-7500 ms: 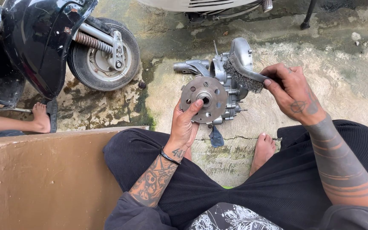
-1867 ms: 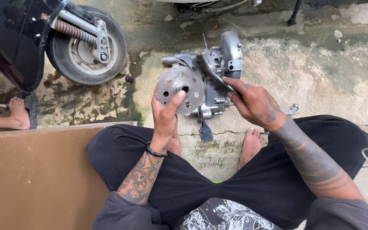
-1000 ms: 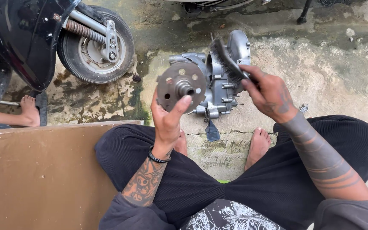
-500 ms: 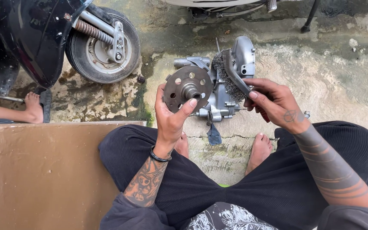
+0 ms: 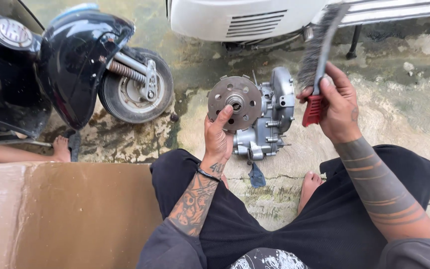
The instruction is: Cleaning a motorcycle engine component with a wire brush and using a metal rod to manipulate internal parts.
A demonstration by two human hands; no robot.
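- Cardboard sheet (image 5: 65, 214) lower left, near the lap.
- Left hand (image 5: 218, 139) at centre, gripping round drum (image 5: 234, 102) of engine block (image 5: 267, 119), steadying it.
- Right hand (image 5: 337, 102) closed on red-handled wire brush (image 5: 317, 60), raised clear, upper right.
- Black scooter wheel (image 5: 135, 92) upper left.

head view, looking down, close

— What is shown underfoot?
— Cracked, stained concrete ground (image 5: 414, 107) (mossy in patches) is seen, on which a silver engine block (image 5: 267, 119) is stood.

— And around it?
— A black scooter's front wheel (image 5: 135, 92), a cardboard sheet (image 5: 70, 214) and a small dark scrap (image 5: 256, 175) are rested there.
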